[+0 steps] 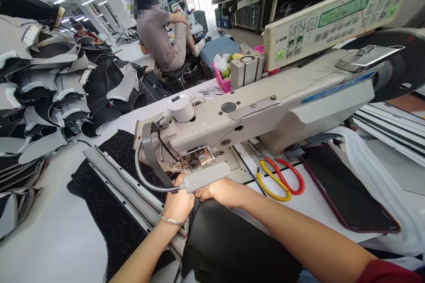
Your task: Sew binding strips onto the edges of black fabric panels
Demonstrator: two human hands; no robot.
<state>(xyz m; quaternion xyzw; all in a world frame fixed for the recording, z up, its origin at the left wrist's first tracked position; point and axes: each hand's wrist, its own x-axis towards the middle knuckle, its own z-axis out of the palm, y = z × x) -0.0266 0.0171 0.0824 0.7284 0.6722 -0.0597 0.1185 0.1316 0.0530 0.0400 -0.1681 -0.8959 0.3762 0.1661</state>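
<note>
Both hands are at the needle end of an industrial sewing machine, partly behind its grey lamp. My left hand, a silver bracelet at the wrist, has its fingers curled down onto the sewn piece. Close beside it, my right hand pinches the edge of a smooth black panel that hangs toward me. To the left, a fuzzy black piece with wavy stitch lines and a padded grey strip run under the machine head. The needle and the fingertips are hidden.
Scissors with red and yellow handles and a phone lie right of the hands. A control panel tops the machine. Stacked grey and black pieces stand at the left. Behind, a person sits near a pink fruit basket.
</note>
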